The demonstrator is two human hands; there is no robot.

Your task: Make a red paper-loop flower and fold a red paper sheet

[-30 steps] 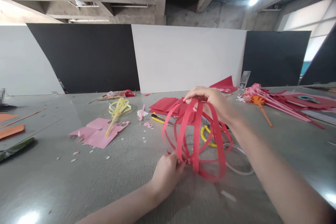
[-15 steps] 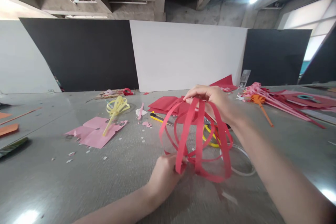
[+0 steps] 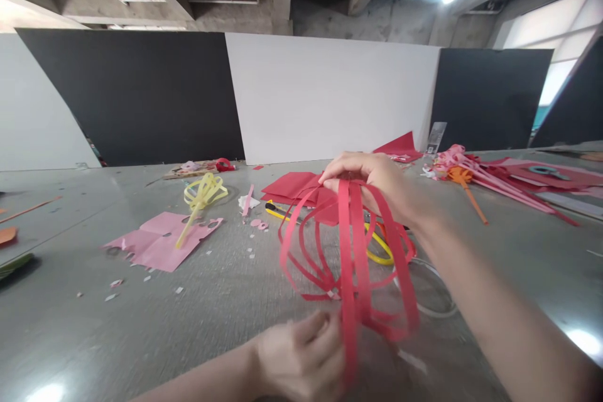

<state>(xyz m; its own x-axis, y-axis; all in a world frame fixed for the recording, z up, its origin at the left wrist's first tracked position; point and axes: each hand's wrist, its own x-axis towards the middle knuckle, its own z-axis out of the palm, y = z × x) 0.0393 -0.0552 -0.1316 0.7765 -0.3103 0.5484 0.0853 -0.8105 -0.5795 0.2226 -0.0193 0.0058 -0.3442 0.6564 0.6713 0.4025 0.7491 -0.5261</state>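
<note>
A globe-like cage of red paper strips [image 3: 360, 245] hangs in front of me, its strips joined at the top and bowing outward. My right hand [image 3: 370, 179] is closed on the top joint, with thumb and fingers pinching it from above. Low down, my left hand [image 3: 304, 355] is curled, its fingertips against one long strip that dangles below the others. Motion blurs this hand and the strip's end. Several strips meet near a small pale patch [image 3: 333, 294] at the bottom of the cage.
Behind the cage lie folded red paper [image 3: 289, 187], a yellow utility knife [image 3: 276, 210] and yellow-handled scissors [image 3: 379, 248]. A tape ring [image 3: 440, 313] is by my right forearm. Pink paper [image 3: 157, 251] carries a yellow strip ornament [image 3: 205, 191]; an orange one [image 3: 464, 179] lies right. Boards stand behind.
My left hand has moved down and slightly right, drawing one red strip below the cage. My right hand still grips the top. The view has shifted slightly.
</note>
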